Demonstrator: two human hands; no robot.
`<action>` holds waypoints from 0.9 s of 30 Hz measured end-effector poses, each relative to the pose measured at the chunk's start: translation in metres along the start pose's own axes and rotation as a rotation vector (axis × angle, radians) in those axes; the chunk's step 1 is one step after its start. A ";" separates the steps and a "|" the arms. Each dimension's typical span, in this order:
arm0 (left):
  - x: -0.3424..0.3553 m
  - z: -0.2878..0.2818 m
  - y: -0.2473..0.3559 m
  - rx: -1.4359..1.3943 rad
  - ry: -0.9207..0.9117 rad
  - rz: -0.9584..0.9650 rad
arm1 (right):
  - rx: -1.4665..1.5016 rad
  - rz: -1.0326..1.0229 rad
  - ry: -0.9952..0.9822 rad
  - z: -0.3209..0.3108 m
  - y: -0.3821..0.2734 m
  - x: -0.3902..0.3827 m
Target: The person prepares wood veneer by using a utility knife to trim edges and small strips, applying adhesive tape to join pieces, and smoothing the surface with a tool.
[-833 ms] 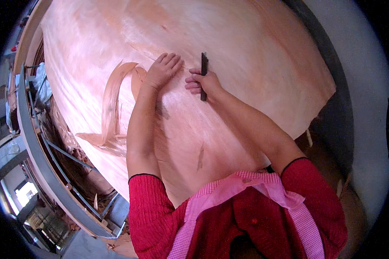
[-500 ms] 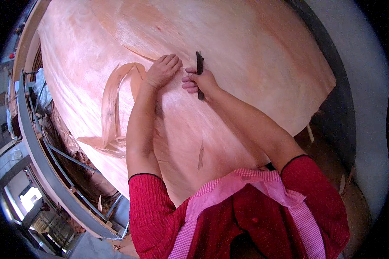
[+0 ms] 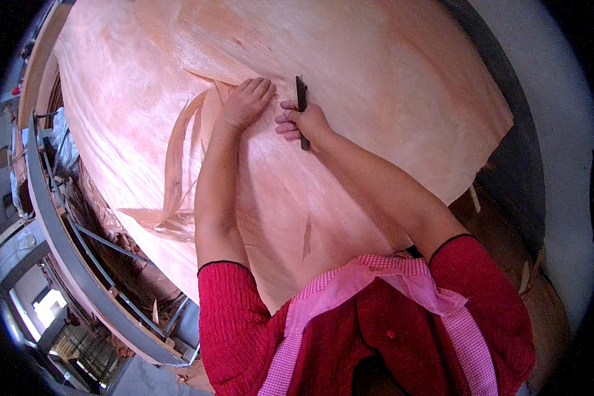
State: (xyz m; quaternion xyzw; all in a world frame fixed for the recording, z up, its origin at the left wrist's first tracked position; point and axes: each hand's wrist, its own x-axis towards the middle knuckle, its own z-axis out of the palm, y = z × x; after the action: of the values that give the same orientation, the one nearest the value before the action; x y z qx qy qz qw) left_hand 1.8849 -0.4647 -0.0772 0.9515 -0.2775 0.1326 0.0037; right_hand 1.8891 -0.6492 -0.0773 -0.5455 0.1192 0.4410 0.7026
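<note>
A large pale pinkish sheet of wood veneer [image 3: 383, 72] fills the middle, with a raised torn edge running toward my left hand [image 3: 247, 102]. My left hand's fingers are bent together over that edge; their tips are partly hidden. A long loose curling strip of veneer [image 3: 178, 158] lies left of that forearm, with crumpled pieces at its lower end. Just to the right, my right hand [image 3: 305, 125] is closed round a slim dark bar-shaped tool [image 3: 301, 92] with a small light tip, held over the sheet. Its fingers are loosely curled, palm turned leftward.
A curved-looking metal and wood frame [image 3: 79, 264] runs along the left, with a pale plastic bag [image 3: 65, 138] and brown veneer scraps [image 3: 105, 211] beside it. A dark band [image 3: 521, 152] and grey floor [image 3: 567, 198] border the sheet's right side.
Both hands have shifted slightly, the right one up and to the left. My left fingers are more bent, the sheet's torn edge shows more, and the loose strip has shifted rightward.
</note>
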 end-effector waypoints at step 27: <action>-0.029 -0.026 0.103 -0.151 -0.064 -0.673 | -0.271 -0.109 0.121 0.002 -0.006 -0.019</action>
State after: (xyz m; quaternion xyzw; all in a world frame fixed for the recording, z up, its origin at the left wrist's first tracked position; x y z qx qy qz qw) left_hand 1.8000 -0.5347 -0.0661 0.9904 0.0429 0.0730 0.1089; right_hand 1.8818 -0.6565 -0.0605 -0.6665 0.0709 0.3807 0.6371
